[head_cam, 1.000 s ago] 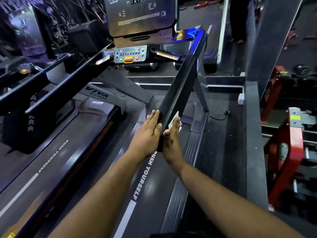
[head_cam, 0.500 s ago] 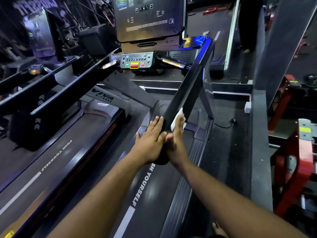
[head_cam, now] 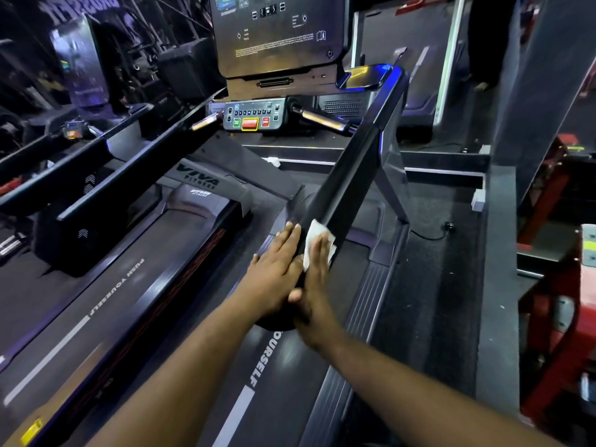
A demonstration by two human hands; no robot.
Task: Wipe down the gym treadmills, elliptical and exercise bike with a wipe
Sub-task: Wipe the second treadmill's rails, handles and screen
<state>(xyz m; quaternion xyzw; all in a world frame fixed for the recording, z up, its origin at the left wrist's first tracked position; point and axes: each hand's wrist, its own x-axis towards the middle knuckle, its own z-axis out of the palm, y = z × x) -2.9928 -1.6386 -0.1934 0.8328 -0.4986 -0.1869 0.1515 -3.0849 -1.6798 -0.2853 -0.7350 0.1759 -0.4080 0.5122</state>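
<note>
Both hands flat and open-fingered on the right handrail [head_cam: 351,175] of the treadmill [head_cam: 200,266]. Right hand [head_cam: 314,279] presses the white wipe [head_cam: 317,238] against the rail's near end; left hand [head_cam: 277,269] lies bare beside it on the inner face. Judgement: early in task. Rail's upper length, console [head_cam: 277,37], control panel [head_cam: 254,116], left rail and neighbouring treadmill [head_cam: 48,285] appear still undone; elliptical and bike not identifiable.

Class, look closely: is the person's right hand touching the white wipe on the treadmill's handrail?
Touching. The head view shows the right hand pressed flat on the white wipe, pinning it against the black handrail.
</note>
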